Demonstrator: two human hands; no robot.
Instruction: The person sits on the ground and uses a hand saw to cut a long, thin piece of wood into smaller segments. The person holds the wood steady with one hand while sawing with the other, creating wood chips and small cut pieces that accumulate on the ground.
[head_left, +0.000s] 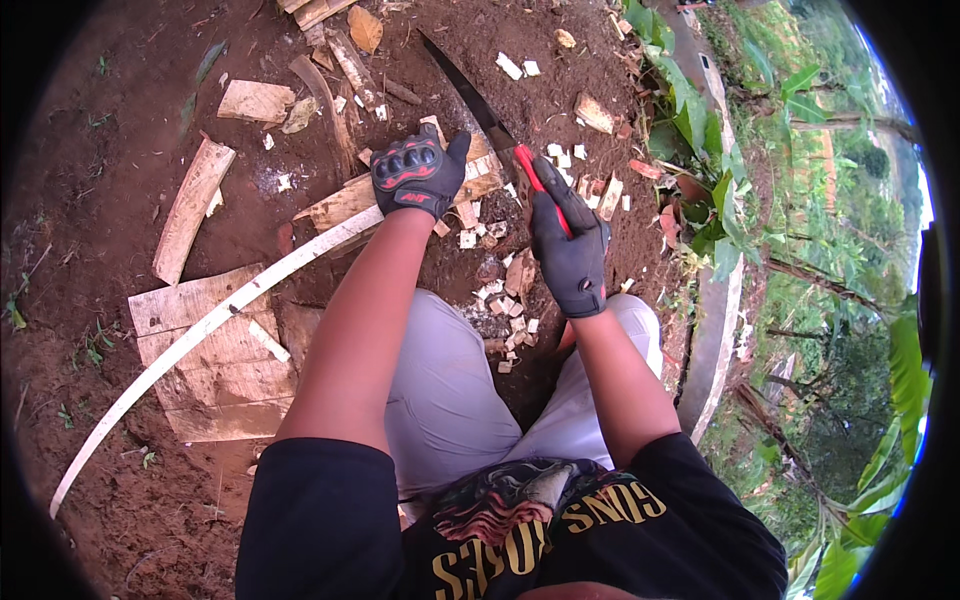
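Observation:
My left hand (415, 172), in a black glove with red trim, rests over the end of a long pale wooden strip (190, 335), fingers curled under and mostly hidden, thumb sticking out to the right. Beneath it lies a wooden block (340, 203) on the soil. My gloved right hand (572, 245) is wrapped round the red handle of a long-bladed cutting tool (468, 90). Its dark, tapering blade points up and to the left, beyond the block's right end. Whether the blade has teeth is too small to tell. Small cut wood pieces (515, 328) lie scattered between my legs and around the block.
Split wood pieces (193, 212) and a flat wooden board (225, 375) lie on the brown soil at left. The long strip arcs over that board toward the lower left. A concrete edge (715, 330) runs along the right, with leafy plants (700, 120) beside it.

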